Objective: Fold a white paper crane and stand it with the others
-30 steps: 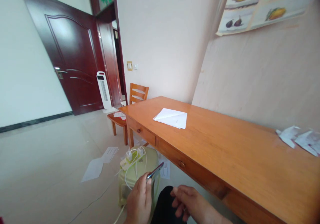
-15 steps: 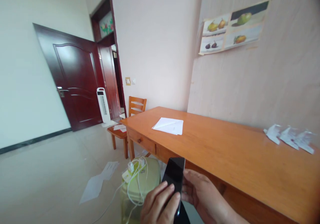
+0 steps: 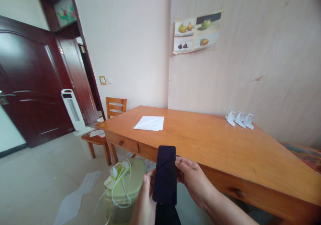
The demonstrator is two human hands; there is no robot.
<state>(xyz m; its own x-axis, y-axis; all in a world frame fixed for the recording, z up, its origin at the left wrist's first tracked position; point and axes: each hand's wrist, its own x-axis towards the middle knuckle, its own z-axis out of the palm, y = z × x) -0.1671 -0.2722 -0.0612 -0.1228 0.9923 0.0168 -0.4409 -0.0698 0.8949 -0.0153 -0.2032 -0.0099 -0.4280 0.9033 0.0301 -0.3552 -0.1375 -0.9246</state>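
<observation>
A black smartphone with a dark screen is held upright in front of the table's near edge. My left hand grips its left side, the thumb along the edge and the other fingers mostly hidden behind. On the opposite edge, my right hand pinches the upper part between thumb and fingers. Beyond the phone stands the orange wooden table, with a small stack of white paper on its left part.
Left of my hands, a pale green stool carries a power strip with white cables. Paper sheets lie on the floor. A wooden chair stands behind the table's left end. White crumpled packets sit at the table's back right.
My view has swung to the right. My left fingers have moved off the phone's front and now hold its left side. The phone's screen faces me more fully.
</observation>
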